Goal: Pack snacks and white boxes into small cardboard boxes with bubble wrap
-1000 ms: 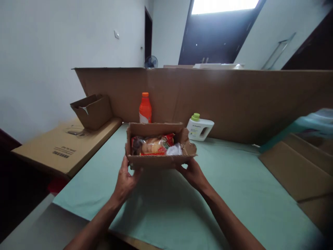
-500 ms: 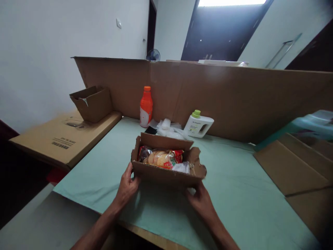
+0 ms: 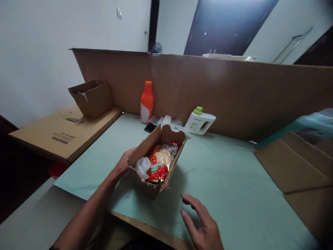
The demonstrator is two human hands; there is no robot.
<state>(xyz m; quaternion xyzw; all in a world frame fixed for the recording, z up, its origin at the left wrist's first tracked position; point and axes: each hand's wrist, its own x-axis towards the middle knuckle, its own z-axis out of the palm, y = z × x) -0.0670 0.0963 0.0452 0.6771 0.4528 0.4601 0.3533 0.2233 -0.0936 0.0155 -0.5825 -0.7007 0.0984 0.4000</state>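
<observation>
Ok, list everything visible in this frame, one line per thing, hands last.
box: 1, brown cardboard, open, on the green table, left hand on its side
snack packet: 1, red and clear, inside the box
plastic wrap: 1, clear, in the box's near end
bottle: 1, orange, upright by the cardboard wall
jug: 1, white with green cap, by the wall
phone: 1, black, flat near the bottle
small carton: 1, brown, open, on a flat carton at left
table: 1, green top
left hand: touching the box
right hand: open, off the box, above the table
</observation>
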